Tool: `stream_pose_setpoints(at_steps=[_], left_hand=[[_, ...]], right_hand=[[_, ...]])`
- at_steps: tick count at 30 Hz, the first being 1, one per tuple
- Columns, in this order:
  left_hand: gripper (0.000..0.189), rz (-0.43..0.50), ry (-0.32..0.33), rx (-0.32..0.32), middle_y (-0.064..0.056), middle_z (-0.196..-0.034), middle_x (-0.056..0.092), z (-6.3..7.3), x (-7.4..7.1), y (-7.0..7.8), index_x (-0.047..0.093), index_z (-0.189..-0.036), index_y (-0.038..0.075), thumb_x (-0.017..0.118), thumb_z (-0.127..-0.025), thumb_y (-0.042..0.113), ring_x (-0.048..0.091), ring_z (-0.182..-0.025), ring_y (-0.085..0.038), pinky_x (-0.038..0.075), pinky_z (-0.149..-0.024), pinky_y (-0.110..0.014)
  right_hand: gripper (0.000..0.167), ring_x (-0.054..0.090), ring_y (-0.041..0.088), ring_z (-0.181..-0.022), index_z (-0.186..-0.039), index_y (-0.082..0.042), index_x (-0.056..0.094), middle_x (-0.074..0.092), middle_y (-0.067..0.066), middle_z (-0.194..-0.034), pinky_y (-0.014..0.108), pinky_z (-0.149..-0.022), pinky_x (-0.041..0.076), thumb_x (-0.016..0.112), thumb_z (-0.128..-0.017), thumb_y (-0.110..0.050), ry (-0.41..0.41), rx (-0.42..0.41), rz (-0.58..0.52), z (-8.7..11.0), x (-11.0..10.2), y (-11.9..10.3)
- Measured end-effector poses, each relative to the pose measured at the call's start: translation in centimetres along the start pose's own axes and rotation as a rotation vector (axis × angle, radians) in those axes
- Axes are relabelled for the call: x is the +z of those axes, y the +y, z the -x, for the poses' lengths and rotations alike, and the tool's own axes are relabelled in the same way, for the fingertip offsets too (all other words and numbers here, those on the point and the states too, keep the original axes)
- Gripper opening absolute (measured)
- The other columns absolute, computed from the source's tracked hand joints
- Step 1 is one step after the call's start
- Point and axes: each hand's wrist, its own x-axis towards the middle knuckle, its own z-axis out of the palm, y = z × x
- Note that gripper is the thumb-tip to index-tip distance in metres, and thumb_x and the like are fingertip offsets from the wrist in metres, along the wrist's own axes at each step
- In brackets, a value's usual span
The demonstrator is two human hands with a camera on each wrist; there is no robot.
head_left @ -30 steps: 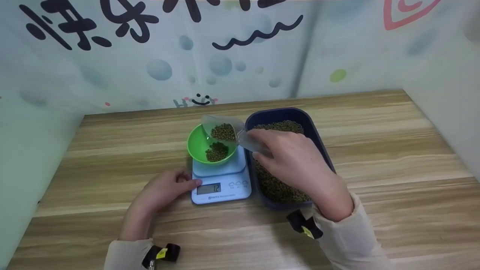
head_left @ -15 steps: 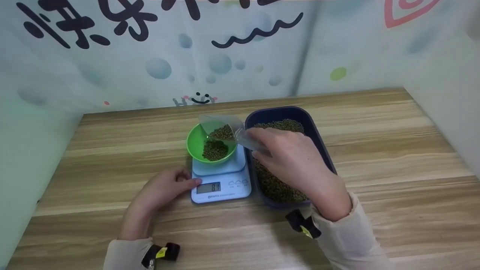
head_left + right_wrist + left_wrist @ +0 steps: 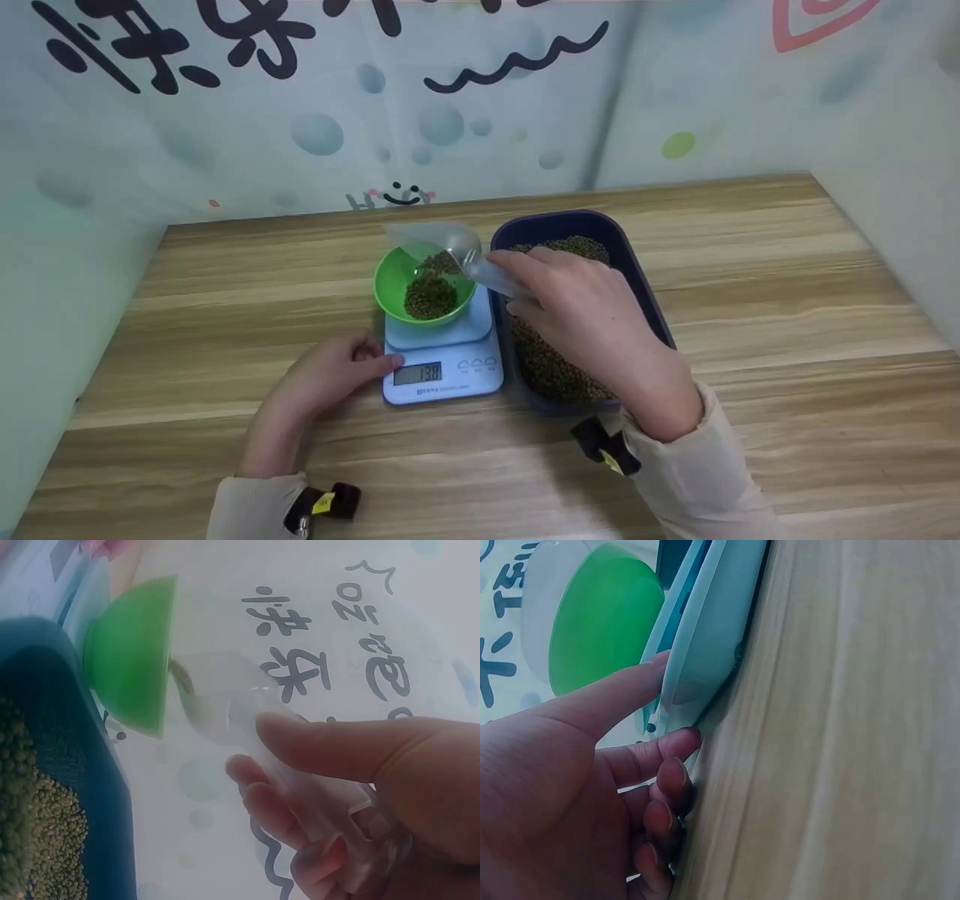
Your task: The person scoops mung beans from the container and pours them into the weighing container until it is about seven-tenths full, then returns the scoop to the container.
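Observation:
My right hand (image 3: 589, 315) grips the handle of a clear plastic scoop (image 3: 431, 238), tilted over the green bowl (image 3: 386, 289). Small greenish-brown beans, apparently mung beans (image 3: 429, 300), lie heaped in the bowl, and some remain in the scoop. In the right wrist view, beans slide along the lip of the scoop (image 3: 210, 690) at the bowl's rim (image 3: 169, 652). The bowl sits on a pale blue kitchen scale (image 3: 457, 384) with lit digits. My left hand (image 3: 330, 379) holds the scale's left edge, thumb on top beside the display and index fingertip low at the side (image 3: 712, 652).
Right of the scale, close against it, stands a dark blue tub (image 3: 637, 277) filled with the same beans, partly under my right hand. The wood-grain table (image 3: 787, 337) ends at a printed backdrop (image 3: 487, 150) behind and walls at both sides.
The scoop has tipped further and shifted slightly left and up. Its beans have dwindled while the heap in the bowl has grown. The scale's digits have changed. My left hand stays put.

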Motion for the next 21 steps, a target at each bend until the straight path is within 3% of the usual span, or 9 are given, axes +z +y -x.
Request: stream_pose_setpoints(at_steps=[10,21], left_hand=[[0.051,0.008,-0.002,-0.015,-0.003,-0.069,0.050,0.1,0.0,0.0,0.058,-0.088,0.014,0.062,-0.070,0.061,0.043,-0.063,-0.017,0.035,-0.054,-0.030],[0.050,0.020,-0.004,-0.005,-0.004,-0.070,0.050,0.1,0.0,0.0,0.057,-0.087,0.013,0.063,-0.069,0.060,0.043,-0.063,-0.018,0.035,-0.054,-0.030]], right_hand=[[0.044,0.057,0.014,-0.087,-0.118,-0.018,0.057,0.062,-0.001,-0.100,0.034,-0.070,0.047,0.069,-0.077,-0.010,0.030,-0.004,0.022,0.0,0.0,0.0],[0.051,0.053,0.015,-0.083,-0.120,-0.016,0.054,0.057,-0.001,-0.103,0.034,-0.070,0.045,0.062,-0.072,-0.005,-0.020,0.050,-0.046,0.3,-1.4,0.3]])
